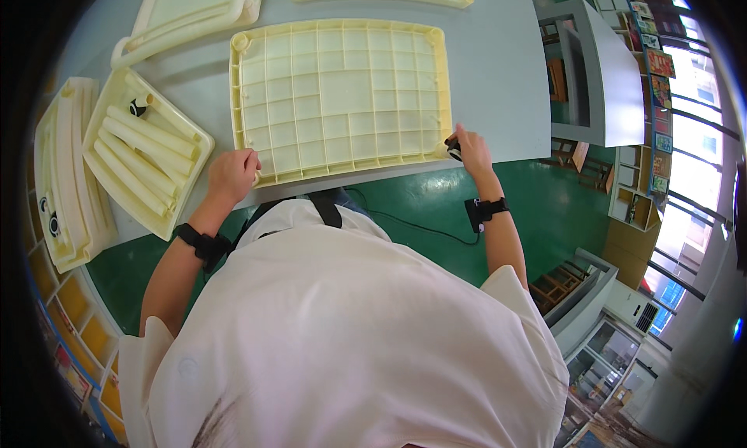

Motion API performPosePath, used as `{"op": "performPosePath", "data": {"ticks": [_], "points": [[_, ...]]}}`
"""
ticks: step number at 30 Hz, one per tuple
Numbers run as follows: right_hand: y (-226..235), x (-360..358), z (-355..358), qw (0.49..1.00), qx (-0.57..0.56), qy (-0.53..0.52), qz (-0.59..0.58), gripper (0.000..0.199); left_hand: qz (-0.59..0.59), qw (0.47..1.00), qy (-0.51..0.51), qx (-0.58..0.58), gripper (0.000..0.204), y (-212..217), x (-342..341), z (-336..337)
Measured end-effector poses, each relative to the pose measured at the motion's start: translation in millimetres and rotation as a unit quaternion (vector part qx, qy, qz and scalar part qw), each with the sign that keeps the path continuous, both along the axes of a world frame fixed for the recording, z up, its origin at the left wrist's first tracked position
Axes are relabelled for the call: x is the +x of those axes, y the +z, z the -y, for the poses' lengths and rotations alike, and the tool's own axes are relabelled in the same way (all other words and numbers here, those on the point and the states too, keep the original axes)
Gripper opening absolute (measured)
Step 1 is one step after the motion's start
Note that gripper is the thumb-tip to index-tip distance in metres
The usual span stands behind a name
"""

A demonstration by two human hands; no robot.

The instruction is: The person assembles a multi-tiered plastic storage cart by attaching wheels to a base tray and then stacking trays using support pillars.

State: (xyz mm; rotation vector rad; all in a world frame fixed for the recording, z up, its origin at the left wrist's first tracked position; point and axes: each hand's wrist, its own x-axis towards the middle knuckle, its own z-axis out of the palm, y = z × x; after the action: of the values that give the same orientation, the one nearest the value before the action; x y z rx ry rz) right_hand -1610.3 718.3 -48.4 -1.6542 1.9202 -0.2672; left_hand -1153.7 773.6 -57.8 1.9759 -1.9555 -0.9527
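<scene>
Cream gridded panel [342, 98] lies ribbed side up on our grey bench [498, 82], at twelve o'clock from us. By its seven o'clock corner, our left hand [233, 174] is curled against the edge, though we cannot tell whether it grips. By its five o'clock corner, our right hand [473, 151] grasps a black caster [454, 147]; we cannot tell whether this is seated in the panel. Toward ten o'clock we have a cream tray [189, 185] with several pale tubes [148, 130] and a black-and-white wheel [139, 106] inside. Farther out, near nine o'clock, a second tray [68, 259] holds long cream parts [75, 152].
</scene>
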Motion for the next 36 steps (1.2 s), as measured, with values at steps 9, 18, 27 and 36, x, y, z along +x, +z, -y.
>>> {"op": "performPosePath", "data": {"ticks": [9,18,27,36], "points": [[-14,16,13,0.993,0.011,-0.109,-0.039,0.054,-0.006,1.0,0.022,0.013,0.03,4,-4,3],[-9,21,19,0.997,0.021,-0.035,-0.06,0.053,-0.009,0.998,0.053,0.024,0.031,-4,-2,1],[-11,23,21,0.998,0.009,-0.053,-0.041,0.055,-0.015,0.997,0.069,0.021,0.032,-6,-4,0],[-16,12,17,0.996,0.008,-0.085,-0.003,0.05,-0.007,0.996,0.089,0.015,0.031,0,-5,-2]]}}
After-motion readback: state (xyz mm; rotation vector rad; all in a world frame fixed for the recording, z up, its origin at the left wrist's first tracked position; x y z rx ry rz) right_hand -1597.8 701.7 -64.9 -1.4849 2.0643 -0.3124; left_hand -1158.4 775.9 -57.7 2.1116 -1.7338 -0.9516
